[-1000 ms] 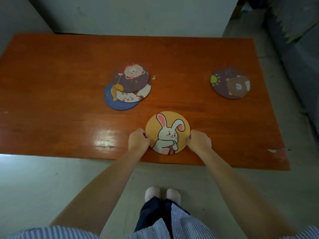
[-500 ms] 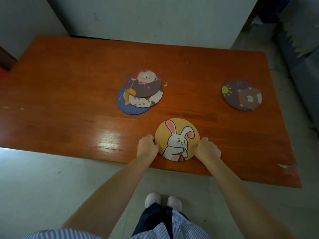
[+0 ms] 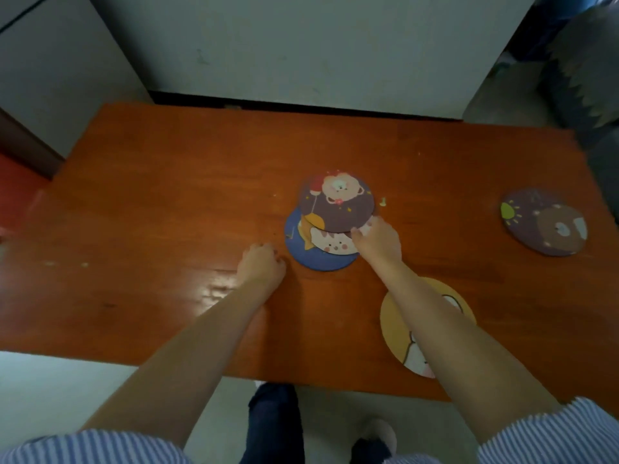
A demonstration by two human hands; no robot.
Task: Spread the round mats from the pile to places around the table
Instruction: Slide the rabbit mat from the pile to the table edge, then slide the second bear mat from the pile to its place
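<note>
A pile of three round mats lies mid-table: a purple bear mat [image 3: 336,204] on top, a cat mat [image 3: 330,242] under it, and a blue mat [image 3: 315,259] at the bottom. My right hand [image 3: 378,242] rests at the pile's right edge, its fingertips touching the rim of the purple mat where it overlaps the cat mat; I cannot see whether they grip it. My left hand [image 3: 261,262] sits just left of the blue mat, fingers curled, holding nothing. A yellow rabbit mat [image 3: 395,326] lies near the front edge, half hidden by my right forearm. A dark brown-bear mat [image 3: 542,222] lies at the right.
The orange wooden table [image 3: 167,212] stands against a pale wall. A grey sofa [image 3: 589,78] is beyond its right end. My legs and shoes show on the floor below the table's front edge.
Both hands let go of the yellow rabbit mat and moved forward to the pile, the right to its right edge and the left beside it. The view shifted left, and the rabbit mat stays near the front edge.
</note>
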